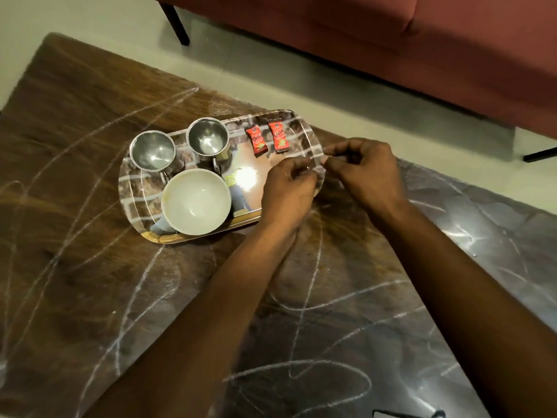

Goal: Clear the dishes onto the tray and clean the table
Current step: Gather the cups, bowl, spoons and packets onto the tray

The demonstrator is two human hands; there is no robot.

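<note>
Tray [125,194] is sitting on the table [90,267], toward the far side, and it's carrying everything. The white bowl [196,202] is sitting at the near-left end. Two steel mugs are standing behind it, the left mug [152,150] and the right mug [208,137], both upright and looking empty. Two red sachets [256,141] are lying side by side toward the right end.

Both hands are working at the tray's right end. The left hand [287,191] is hanging over the rim with its fingers curled in. The right hand [367,173] is sitting just outside the rim, fingers curled too, thumb and fingertips coming together. The tips of the two hands are nearly meeting over the rim. I can't tell whether they're pinching something small between them, gripping the rim or holding nothing, because that patch is blurring out.

Progress call: the clearing half is looking done, since every dish in view is riding on the tray. The cleaning half isn't showing as started, with no cloth or wipe appearing anywhere. Pale streaks are running across the tabletop. I'm reading them as the surface pattern, not smears, but not with confidence. Wiping is likely what's remaining.

A dark object [407,414] is poking in at the bottom edge, cut off too far to identify. Beyond the table, a red sofa [391,40] is standing on pale floor [271,79].
</note>
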